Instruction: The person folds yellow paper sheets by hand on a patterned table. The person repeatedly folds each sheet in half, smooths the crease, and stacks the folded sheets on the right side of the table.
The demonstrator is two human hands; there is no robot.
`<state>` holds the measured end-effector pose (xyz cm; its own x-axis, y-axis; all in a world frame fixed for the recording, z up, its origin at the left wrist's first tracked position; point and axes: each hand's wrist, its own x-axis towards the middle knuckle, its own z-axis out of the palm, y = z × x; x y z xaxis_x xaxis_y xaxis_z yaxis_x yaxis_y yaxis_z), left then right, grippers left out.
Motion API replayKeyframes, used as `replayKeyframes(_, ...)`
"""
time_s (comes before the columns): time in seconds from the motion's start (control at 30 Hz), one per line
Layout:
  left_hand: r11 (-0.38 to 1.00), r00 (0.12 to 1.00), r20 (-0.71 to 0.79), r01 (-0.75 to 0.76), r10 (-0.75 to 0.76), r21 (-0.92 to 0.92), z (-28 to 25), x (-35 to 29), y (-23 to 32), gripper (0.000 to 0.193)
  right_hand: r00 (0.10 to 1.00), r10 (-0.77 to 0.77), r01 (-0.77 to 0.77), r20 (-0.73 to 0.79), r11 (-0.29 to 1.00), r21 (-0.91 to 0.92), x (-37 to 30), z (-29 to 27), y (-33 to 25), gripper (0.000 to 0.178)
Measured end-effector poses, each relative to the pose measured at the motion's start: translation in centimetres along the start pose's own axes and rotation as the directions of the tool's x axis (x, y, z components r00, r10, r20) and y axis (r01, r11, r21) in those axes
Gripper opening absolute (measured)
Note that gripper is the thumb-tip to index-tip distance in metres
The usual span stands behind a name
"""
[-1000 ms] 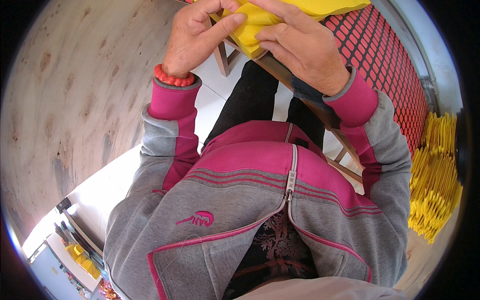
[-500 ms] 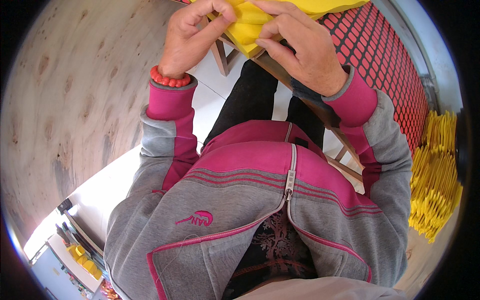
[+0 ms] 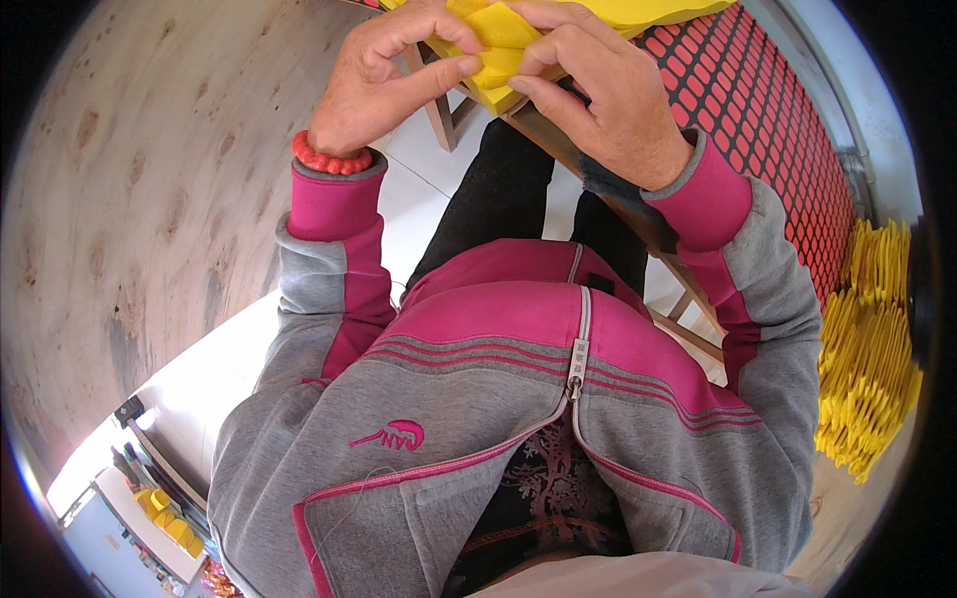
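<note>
Left hand (image 3: 371, 85) and right hand (image 3: 620, 105) pinching yellow sheet (image 3: 498, 68) — bright, creased, folded in layers

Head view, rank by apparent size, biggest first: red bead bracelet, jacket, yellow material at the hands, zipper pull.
1. Jacket
2. Yellow material, visible part only
3. Red bead bracelet
4. Zipper pull

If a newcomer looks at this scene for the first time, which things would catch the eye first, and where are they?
Probably first the bright yellow cloth at the top centre, with the left hand and right hand at it. Next, the red-and-black patterned surface at the upper right, and the yellow pile at the right edge. A red beaded bracelet stands out on the left wrist.
</note>
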<state>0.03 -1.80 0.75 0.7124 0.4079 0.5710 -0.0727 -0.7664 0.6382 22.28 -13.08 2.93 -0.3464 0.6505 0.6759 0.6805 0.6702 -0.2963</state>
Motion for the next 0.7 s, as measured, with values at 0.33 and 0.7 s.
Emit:
replayKeyframes(0.33, 0.983, 0.992, -0.077, 0.087, -0.101, -0.164, 0.78, -0.31, -0.49, 0.006, 0.999, -0.038, 0.038, -0.007, 0.998, -0.048, 0.37, -0.27, -0.39, 0.018)
replayKeyframes(0.7, 0.985, 0.995, -0.075, 0.056, -0.069, -0.163, 0.70, -0.32, -0.62, 0.007, 1.000, 0.005, -0.005, 0.015, 1.000, -0.027, 0.15, 0.06, -0.26, 0.016)
